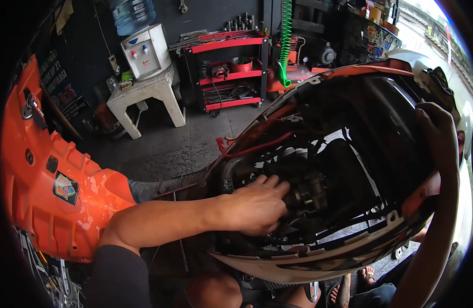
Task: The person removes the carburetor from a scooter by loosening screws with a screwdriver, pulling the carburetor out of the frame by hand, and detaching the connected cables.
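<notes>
Left hand (259, 206), loosely bent, reaches beside engine parts (312, 194) while right hand (435, 119) curls against scooter bodywork (293, 269), both holds unclear.

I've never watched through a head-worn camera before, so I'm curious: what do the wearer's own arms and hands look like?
A plain, dark cloth sleeve covers the left upper arm, ending near the elbow. The left forearm is bare, with no watch or cable visible, and the left hand is gloveless. The right hand and right forearm also look bare.
</notes>
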Demonstrator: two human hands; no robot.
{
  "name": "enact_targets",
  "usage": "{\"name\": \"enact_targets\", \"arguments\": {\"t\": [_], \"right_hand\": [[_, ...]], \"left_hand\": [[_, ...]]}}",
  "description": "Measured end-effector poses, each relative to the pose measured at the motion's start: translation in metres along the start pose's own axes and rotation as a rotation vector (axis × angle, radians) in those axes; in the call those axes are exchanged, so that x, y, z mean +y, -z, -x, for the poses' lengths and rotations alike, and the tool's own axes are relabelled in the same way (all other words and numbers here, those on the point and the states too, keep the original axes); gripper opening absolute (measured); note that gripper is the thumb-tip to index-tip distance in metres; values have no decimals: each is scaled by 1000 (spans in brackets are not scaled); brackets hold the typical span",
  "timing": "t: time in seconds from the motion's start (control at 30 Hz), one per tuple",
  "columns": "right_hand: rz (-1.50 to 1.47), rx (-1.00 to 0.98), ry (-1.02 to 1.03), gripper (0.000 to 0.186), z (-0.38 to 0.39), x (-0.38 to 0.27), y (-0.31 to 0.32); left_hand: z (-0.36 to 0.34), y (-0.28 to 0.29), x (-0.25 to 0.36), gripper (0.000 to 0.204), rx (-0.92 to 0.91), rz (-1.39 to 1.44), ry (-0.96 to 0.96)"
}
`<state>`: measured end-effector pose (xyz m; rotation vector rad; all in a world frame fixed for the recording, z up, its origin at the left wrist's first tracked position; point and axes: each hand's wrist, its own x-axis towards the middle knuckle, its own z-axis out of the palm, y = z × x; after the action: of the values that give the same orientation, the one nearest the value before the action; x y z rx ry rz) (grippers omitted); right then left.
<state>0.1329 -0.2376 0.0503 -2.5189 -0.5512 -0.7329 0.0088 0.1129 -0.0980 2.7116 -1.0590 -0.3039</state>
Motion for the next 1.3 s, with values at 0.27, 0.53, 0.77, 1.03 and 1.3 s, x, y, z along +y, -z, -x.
{"name": "enact_targets", "arguments": {"t": [0.27,0.53,0.77,1.03,1.3], "right_hand": [[53,-4,-13,32,-1,-1,0],[59,-17,-45,32,0,-2,-1],[100,22,-44,31,3,-13,3],[116,41,-38,30,3,-20,2],[85,32,-63,29,5,-24,4]], "left_hand": [[-4,-2,-1,26,-12,-6,-44],[-4,-5,-3,23,22,-115,-78],[-7,11,-21,22,43,314,-4],[-17,41,-33,37,-203,163,126],[-27,39,-28,49,-237,72,126]]}}
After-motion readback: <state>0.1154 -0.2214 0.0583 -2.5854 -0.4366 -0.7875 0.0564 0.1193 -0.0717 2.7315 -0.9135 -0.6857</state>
